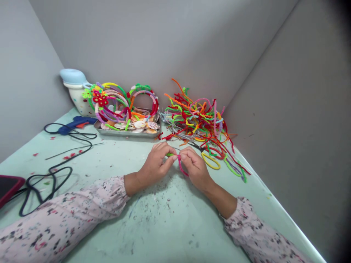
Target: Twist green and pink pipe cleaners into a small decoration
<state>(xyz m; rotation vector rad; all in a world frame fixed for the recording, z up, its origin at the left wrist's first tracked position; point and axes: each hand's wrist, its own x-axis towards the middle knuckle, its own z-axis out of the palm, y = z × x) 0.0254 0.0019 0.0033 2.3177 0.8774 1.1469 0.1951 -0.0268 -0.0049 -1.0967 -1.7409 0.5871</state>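
Note:
My left hand [158, 162] and my right hand [196, 168] meet over the middle of the table. Between finger and thumb my left hand pinches a green pipe cleaner [170, 155]. A pink pipe cleaner [182, 168] is gripped in my right hand, and its end hangs down in a curve. The two colours come together at my fingertips; whether they are twisted round each other is too small to tell. Just beyond my right hand lie scissors [210, 160] with yellow and red handles, partly under loose pipe cleaners.
A metal tray [128, 133] holds shells and several pipe-cleaner-wrapped hoops [112, 100]. Right of it is a tangled pile of pipe cleaners [197, 117]. A lidded white cup [78, 96], a blue glue gun [74, 124], a black cord [56, 175] and a red-edged phone [9, 188] are at left.

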